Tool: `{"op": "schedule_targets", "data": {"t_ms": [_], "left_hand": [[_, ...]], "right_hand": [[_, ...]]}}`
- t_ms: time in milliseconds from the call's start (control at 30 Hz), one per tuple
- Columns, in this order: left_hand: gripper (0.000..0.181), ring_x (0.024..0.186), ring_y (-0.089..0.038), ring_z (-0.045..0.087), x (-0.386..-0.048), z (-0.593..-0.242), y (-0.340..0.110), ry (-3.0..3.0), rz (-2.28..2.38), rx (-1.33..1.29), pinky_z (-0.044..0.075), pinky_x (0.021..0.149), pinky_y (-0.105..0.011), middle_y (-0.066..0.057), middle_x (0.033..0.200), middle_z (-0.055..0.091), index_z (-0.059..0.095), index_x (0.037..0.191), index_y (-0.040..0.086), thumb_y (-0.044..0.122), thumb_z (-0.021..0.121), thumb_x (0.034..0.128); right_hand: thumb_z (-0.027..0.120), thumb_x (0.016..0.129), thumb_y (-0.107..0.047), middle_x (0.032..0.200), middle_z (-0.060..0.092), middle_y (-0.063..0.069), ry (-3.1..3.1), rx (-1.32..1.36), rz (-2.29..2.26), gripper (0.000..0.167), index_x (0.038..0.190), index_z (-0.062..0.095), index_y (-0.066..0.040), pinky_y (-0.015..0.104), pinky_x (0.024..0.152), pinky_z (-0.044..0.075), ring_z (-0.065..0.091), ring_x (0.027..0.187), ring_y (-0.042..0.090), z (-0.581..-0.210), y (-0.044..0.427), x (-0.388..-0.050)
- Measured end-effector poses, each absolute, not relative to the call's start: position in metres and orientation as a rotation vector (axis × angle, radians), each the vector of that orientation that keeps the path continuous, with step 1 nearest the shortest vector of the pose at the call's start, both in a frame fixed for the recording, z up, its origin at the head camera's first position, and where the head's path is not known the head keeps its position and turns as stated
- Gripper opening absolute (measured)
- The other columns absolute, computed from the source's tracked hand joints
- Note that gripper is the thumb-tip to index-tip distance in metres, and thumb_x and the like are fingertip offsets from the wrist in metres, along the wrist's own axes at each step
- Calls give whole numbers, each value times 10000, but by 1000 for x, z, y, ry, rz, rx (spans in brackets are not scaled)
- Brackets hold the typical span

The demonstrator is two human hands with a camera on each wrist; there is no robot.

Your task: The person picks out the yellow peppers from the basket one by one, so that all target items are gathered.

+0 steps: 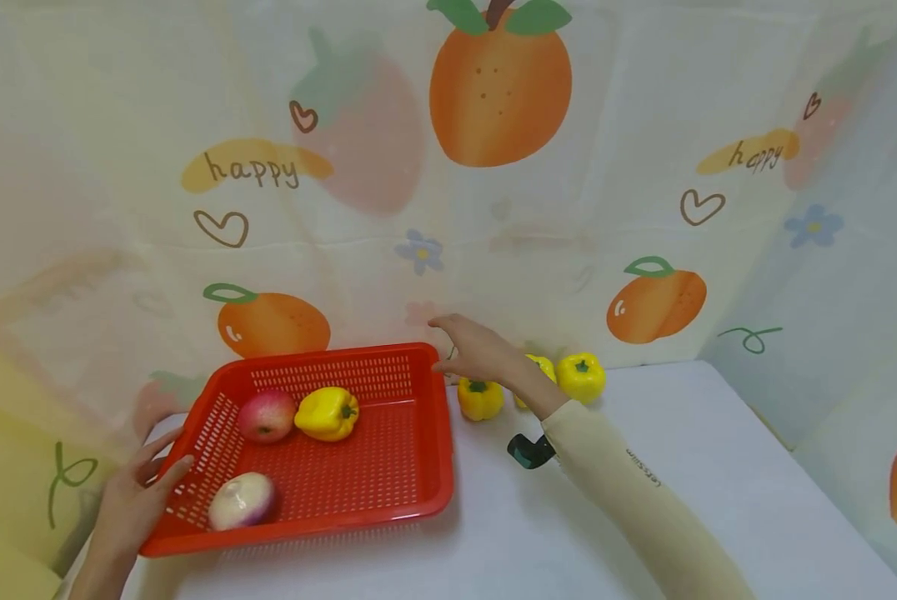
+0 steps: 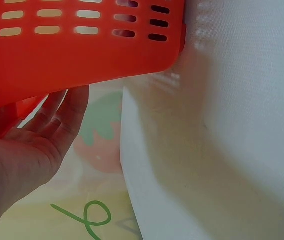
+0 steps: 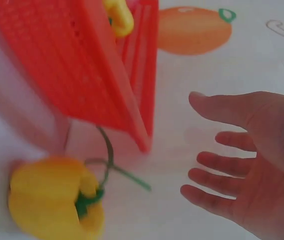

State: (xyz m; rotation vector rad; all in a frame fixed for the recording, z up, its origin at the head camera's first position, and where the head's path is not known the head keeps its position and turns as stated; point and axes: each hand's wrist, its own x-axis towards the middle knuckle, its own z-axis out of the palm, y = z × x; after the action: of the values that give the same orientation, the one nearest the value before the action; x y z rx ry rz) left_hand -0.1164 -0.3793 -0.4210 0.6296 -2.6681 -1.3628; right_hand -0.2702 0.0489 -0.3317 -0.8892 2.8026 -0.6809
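Note:
My left hand (image 1: 129, 504) grips the left rim of a red plastic basket (image 1: 388, 517), its thumb over the rim and its fingers outside; the left wrist view shows those fingers (image 2: 74, 112) behind the basket's edge. Inside the basket lie a pink-red apple (image 1: 267, 417), a yellow bell pepper (image 1: 323, 414) and a round white-and-purple vegetable (image 1: 240, 502). Near the back right corner, my right hand (image 1: 474, 348) is held up with its fingers spread and its palm bare. In the right wrist view a gap separates this hand (image 3: 251, 165) from the basket rim.
On the white table (image 1: 719, 483), right of the basket, stand yellow bell peppers: one near the basket (image 1: 481, 402), another partly behind my right forearm (image 1: 544, 364), a third farther right (image 1: 581, 377). A fruit-printed curtain (image 1: 508, 233) hangs behind the table.

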Motion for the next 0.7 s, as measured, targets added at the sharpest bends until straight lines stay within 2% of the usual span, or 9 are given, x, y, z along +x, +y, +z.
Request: {"op": "schedule_targets", "data": {"t_ms": [133,267,433,600,700], "left_hand": [[679,765,-15,580,-114,-423,-380,-2664,-1350,620,539,626,-248,-349,1336,485,315,1528,75,405,555,986],[672,776,-31,580,-115,-423,-379,-2662,-1346,609,533,628,-237,-350,1335,483,323,1527,93,411,557,983],[662,753,-28,587,-114,-423,-378,-2660,-1351,607,538,618,-252,-332,1283,530,328,1524,83,392,559,986],[643,714,-10,599,-112,-423,-379,-2634,-1371,541,547,597,-287,-192,1106,651,354,1508,63,364,577,985],[627,714,2,599,-111,-424,-377,-2627,-1351,495,543,592,-281,-107,1046,667,374,1494,48,344,586,984]], "right_hand": [[718,906,-262,1467,466,115,2784,-892,-698,671,1468,408,-67,401,1034,432,477,1298,260,-340,27,-268],[714,905,-289,1484,458,86,2790,-926,-660,680,1474,407,-80,399,1078,385,452,1332,240,-347,5,-266],[709,904,-343,1441,506,91,2825,-963,-591,687,1459,423,-55,341,1067,394,489,1295,215,-354,-22,-267],[716,900,-345,1302,613,83,2769,-895,-610,581,1362,530,-45,308,950,478,588,1133,191,-360,-45,-267],[722,892,-359,1302,621,47,2735,-838,-631,578,1363,540,-78,301,939,480,592,1129,174,-368,-58,-266]]}}
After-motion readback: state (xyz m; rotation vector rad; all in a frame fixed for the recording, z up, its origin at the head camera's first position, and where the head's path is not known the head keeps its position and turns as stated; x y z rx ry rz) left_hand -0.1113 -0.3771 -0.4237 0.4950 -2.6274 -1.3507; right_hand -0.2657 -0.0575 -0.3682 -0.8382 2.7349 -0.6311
